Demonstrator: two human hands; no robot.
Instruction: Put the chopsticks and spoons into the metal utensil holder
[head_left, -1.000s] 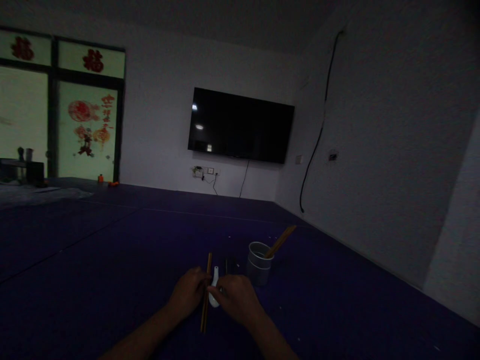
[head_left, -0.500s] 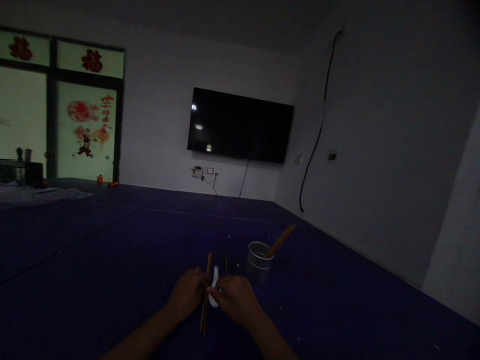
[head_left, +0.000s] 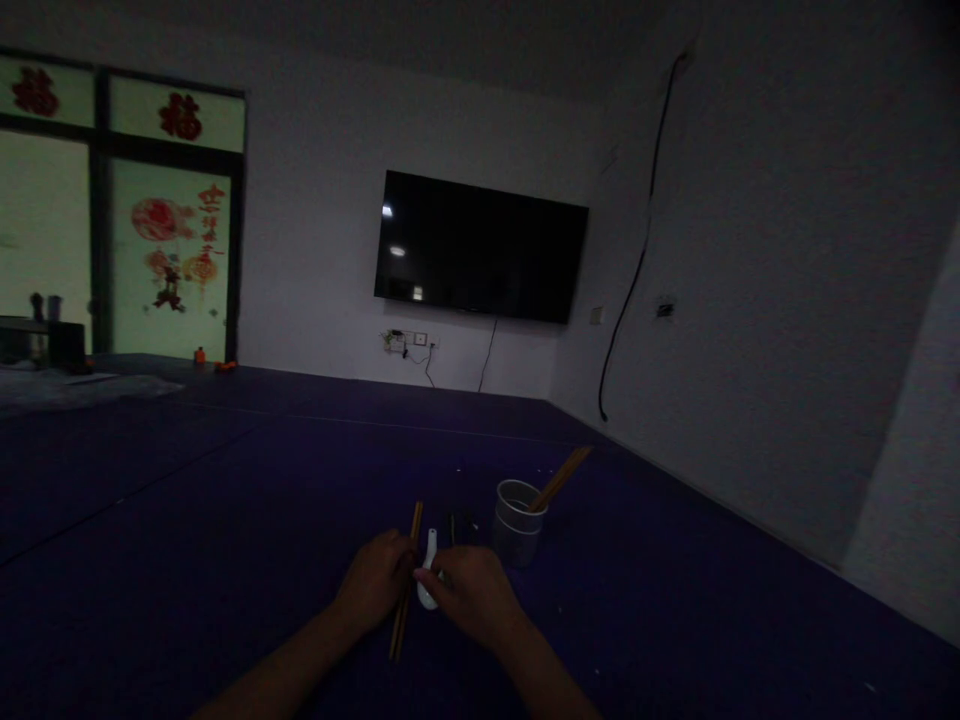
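A pair of brown chopsticks [head_left: 405, 585] lies on the dark blue floor mat, and my left hand [head_left: 373, 583] is curled round their middle. Just to their right lies a white ceramic spoon [head_left: 428, 580]. My right hand [head_left: 469, 592] has its fingers pinched at the spoon's bowl end. Behind the right hand stands a grey cup [head_left: 517, 520] with a brown stick [head_left: 561, 478] leaning out of it to the right. Two dark utensils [head_left: 461, 527] lie between the spoon and the cup; the dim light hides what they are.
The blue mat [head_left: 225, 520] stretches away to a white wall with a black television [head_left: 480, 248] and a socket with cables below. A second white wall [head_left: 787, 330] runs along the right. At the far left are windows with red decorations [head_left: 169, 240] and a low dark table.
The near end of the chopsticks has swung slightly to the left under my left hand. Both hands stay at the chopsticks and the spoon.
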